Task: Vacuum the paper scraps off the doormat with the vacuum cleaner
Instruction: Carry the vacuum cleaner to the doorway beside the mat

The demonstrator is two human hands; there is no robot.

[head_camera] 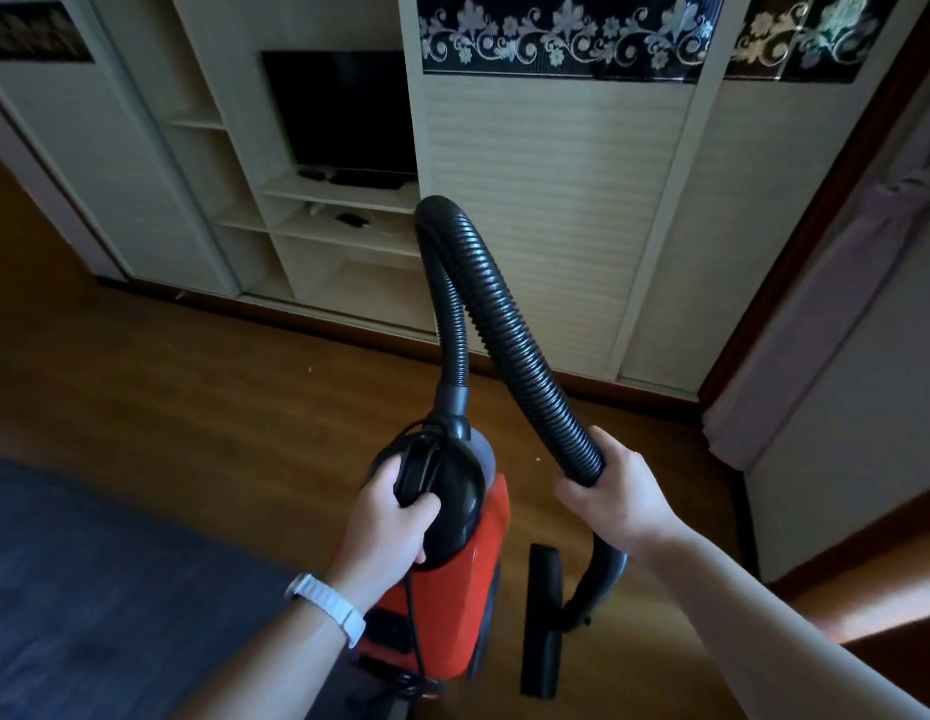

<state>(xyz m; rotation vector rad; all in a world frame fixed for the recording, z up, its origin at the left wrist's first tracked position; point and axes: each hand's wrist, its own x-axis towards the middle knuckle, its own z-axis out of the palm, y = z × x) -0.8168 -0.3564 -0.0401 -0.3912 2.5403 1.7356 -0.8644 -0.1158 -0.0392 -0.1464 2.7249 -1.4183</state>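
A red vacuum cleaner point(473, 574) with a black top stands upright in front of me. My left hand point(390, 517) grips the black handle on its top. A ribbed black hose point(499, 314) loops up from the body and comes back down to my right hand point(613, 491), which grips its lower end. Below that hand the curved pipe leads to a flat black nozzle point(543, 615) just above the wooden floor. Two tiny pale scraps point(538, 459) lie on the floor. No doormat is plainly in view.
A dark blue surface point(104, 579) fills the lower left. Ahead stands a white wall unit with sliding doors point(551, 215), open shelves and a dark TV point(343, 111). A pale curtain point(837, 283) and a brown door frame close off the right.
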